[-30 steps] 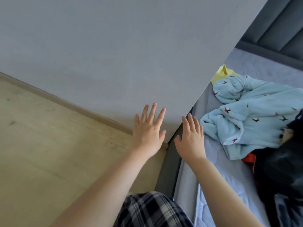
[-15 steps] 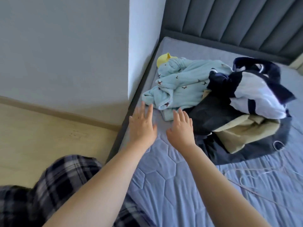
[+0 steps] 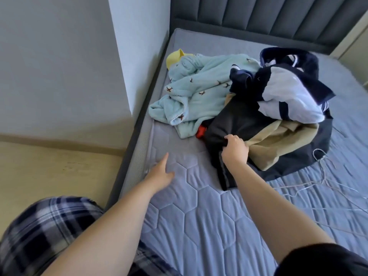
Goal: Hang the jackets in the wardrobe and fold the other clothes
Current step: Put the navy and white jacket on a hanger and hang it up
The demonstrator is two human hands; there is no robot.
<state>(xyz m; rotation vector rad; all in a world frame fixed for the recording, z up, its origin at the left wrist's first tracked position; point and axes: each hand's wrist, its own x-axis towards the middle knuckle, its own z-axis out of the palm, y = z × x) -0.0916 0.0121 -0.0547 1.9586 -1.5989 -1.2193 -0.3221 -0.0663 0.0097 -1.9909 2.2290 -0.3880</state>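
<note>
Here, right hand [image 3: 235, 151] gripping black garment [image 3: 229, 118], left hand [image 3: 160, 173] loose

Bare mattress [image 3: 199, 226] near the front, free to reach across. Farther back, a clothes pile [image 3: 258, 108]; wall [image 3: 137, 56] close beside.

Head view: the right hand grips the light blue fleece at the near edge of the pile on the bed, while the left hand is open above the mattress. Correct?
Not quite. The head view shows the right hand gripping the black garment, not the light blue fleece, which lies untouched further back in the pile. The rest holds: the left hand is open above the mattress.
</note>
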